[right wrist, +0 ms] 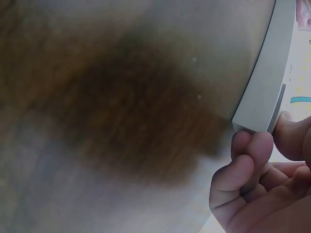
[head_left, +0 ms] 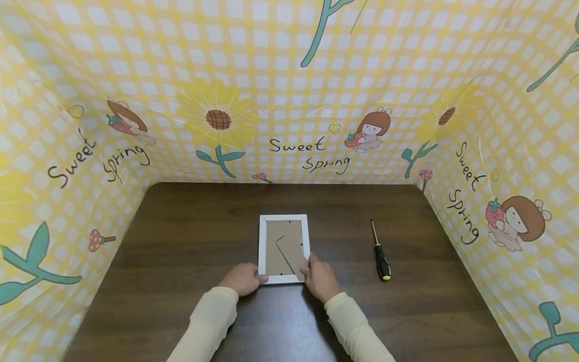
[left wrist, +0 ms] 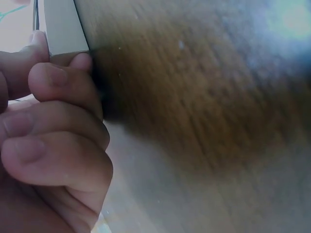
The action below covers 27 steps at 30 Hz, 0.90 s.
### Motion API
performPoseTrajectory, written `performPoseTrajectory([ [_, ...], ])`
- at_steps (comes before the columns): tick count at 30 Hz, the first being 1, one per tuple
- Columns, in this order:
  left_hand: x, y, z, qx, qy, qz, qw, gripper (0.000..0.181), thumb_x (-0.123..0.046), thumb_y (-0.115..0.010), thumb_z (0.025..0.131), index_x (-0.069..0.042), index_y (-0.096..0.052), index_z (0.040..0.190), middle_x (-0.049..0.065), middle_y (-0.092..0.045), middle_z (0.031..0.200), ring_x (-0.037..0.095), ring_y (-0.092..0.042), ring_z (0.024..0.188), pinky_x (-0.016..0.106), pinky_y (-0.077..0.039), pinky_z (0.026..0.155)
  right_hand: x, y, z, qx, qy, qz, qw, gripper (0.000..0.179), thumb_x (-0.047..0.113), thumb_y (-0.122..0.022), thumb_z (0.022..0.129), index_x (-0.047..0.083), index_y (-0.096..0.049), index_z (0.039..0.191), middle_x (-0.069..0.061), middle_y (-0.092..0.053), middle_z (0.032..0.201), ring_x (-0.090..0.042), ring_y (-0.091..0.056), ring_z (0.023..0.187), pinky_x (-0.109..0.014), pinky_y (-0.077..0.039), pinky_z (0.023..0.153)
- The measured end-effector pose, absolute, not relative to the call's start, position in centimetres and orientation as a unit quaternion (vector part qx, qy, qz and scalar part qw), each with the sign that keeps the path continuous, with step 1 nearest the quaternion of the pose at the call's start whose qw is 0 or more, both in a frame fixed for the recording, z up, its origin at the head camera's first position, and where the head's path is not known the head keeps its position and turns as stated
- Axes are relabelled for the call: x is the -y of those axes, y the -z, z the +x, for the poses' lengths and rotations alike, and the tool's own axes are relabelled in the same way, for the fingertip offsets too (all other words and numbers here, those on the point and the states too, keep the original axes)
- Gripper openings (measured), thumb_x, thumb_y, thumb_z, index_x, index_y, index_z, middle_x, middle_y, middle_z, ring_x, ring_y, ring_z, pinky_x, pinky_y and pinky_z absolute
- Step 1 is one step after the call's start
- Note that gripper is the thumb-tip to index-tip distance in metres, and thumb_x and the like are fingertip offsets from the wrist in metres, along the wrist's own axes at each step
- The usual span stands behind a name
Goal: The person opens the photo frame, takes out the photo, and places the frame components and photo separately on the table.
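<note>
A white picture frame (head_left: 262, 246) lies with its brown backing board (head_left: 289, 251) facing up. Across the board runs a thin bent strip, slanting down to the lower right. My left hand (head_left: 243, 279) grips the lower left corner, thumb on the face and curled fingers at the edge; the left wrist view shows the frame's edge (left wrist: 63, 29) between them. At the lower right corner my right hand (head_left: 322, 279) pinches the frame, its thumb over the board. In the right wrist view the fingertips (right wrist: 260, 145) press against the frame's side (right wrist: 265, 87).
To the right of the frame, a screwdriver (head_left: 381, 256) with a black and yellow handle lies on the dark wooden table (head_left: 190, 226), shaft pointing away. Yellow checked cloth (head_left: 289, 100) walls the table at the back and both sides.
</note>
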<state>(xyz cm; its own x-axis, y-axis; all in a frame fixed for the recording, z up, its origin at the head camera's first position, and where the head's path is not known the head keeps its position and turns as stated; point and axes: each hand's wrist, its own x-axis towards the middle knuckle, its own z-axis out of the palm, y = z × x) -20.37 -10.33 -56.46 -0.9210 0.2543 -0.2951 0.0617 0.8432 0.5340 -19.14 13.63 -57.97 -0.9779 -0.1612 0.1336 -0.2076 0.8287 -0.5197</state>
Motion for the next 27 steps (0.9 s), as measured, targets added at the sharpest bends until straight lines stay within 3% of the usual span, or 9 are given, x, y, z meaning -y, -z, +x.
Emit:
performPoseTrajectory([
  [13, 10.2, 56.5, -21.0, -0.945, -0.254, 0.093, 0.184, 0.029, -0.031, -0.068, 0.095, -0.002, -0.073, 0.095, 0.006, -0.066, 0.084, 0.021, -0.058, 0.078, 0.048, -0.051, 0.080, -13.9, 57.6, -19.3, 0.956, -0.282, 0.083, 0.011, 0.023, 0.014, -0.070, 0.095, 0.006, -0.052, 0.083, -0.003, -0.056, 0.067, -0.022, -0.055, 0.060, -0.040, -0.048, 0.058],
  [22, 10.2, 56.5, -20.8, -0.944, -0.252, 0.078, 0.199, 0.029, -0.035, -0.070, 0.093, -0.008, -0.068, 0.084, 0.002, -0.059, 0.072, 0.019, -0.053, 0.068, 0.042, -0.048, 0.066, -13.6, 56.6, -19.2, 0.961, -0.267, 0.072, -0.019, 0.021, 0.015, -0.072, 0.094, 0.004, -0.056, 0.084, -0.007, -0.064, 0.074, -0.027, -0.063, 0.067, -0.042, -0.051, 0.063],
  [24, 10.2, 56.5, -20.9, -0.948, -0.245, 0.079, 0.186, 0.033, -0.037, -0.073, 0.091, -0.005, -0.065, 0.093, 0.003, -0.060, 0.074, 0.021, -0.055, 0.068, 0.045, -0.049, 0.067, -13.6, 56.6, -19.1, 0.962, -0.262, 0.070, -0.019, 0.022, 0.016, -0.072, 0.094, 0.005, -0.057, 0.084, -0.007, -0.065, 0.075, -0.028, -0.064, 0.069, -0.043, -0.052, 0.065],
  [27, 10.1, 56.4, -21.1, -0.954, -0.236, 0.080, 0.166, 0.054, -0.037, -0.077, 0.088, 0.000, -0.055, 0.120, 0.010, -0.068, 0.088, 0.026, -0.064, 0.077, 0.051, -0.052, 0.073, -13.5, 56.7, -19.2, 0.964, -0.258, 0.066, -0.018, 0.023, 0.017, -0.073, 0.094, 0.006, -0.057, 0.083, -0.006, -0.065, 0.075, -0.028, -0.064, 0.069, -0.043, -0.052, 0.064],
])
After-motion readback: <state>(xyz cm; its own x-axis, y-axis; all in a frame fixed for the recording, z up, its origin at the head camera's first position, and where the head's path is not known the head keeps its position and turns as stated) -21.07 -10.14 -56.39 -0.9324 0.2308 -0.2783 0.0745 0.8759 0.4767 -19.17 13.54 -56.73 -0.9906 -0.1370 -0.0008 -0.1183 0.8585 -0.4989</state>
